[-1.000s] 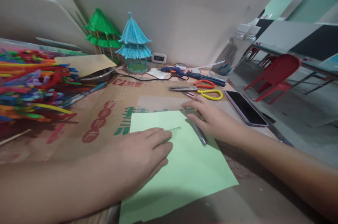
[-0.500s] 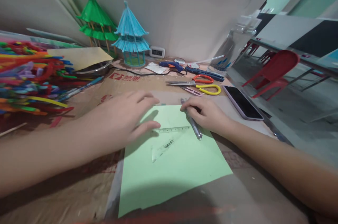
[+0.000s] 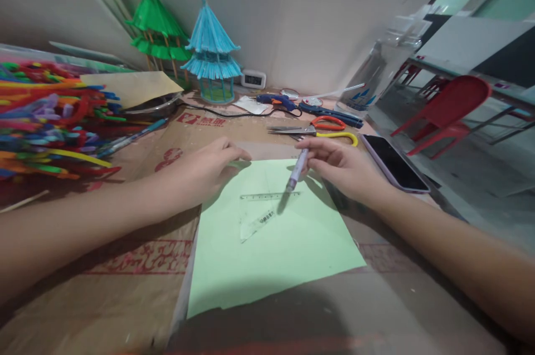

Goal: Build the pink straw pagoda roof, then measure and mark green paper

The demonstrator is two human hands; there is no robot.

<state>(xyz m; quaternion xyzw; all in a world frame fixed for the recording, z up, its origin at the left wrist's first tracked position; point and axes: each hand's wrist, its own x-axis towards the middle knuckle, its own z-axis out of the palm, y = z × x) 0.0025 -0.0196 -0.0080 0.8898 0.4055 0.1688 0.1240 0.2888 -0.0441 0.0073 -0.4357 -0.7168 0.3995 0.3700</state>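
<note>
A light green sheet of paper point(image 3: 276, 266) lies on the cardboard, with a clear set square point(image 3: 254, 224) flat on its upper half. My right hand point(image 3: 338, 168) holds a purple pen point(image 3: 297, 170) above the paper's top right. The pen slants with its lower end pointing down toward the set square. My left hand point(image 3: 217, 165) rests at the paper's upper left edge, fingers loosely bent and stretched toward the sheet, with nothing seen in them.
Scissors point(image 3: 292, 130), a blue glue gun point(image 3: 276, 101) and a phone point(image 3: 395, 163) lie beyond and right. Colourful pipe cleaners point(image 3: 54, 121) pile up at left. Blue point(image 3: 213, 48) and green point(image 3: 156, 23) model pavilions stand at the back, near a small clock point(image 3: 253, 79).
My right hand has lifted the pen off the paper and turned it. My left hand has moved away from the set square and settled on the paper's edge. The view has shifted slightly.
</note>
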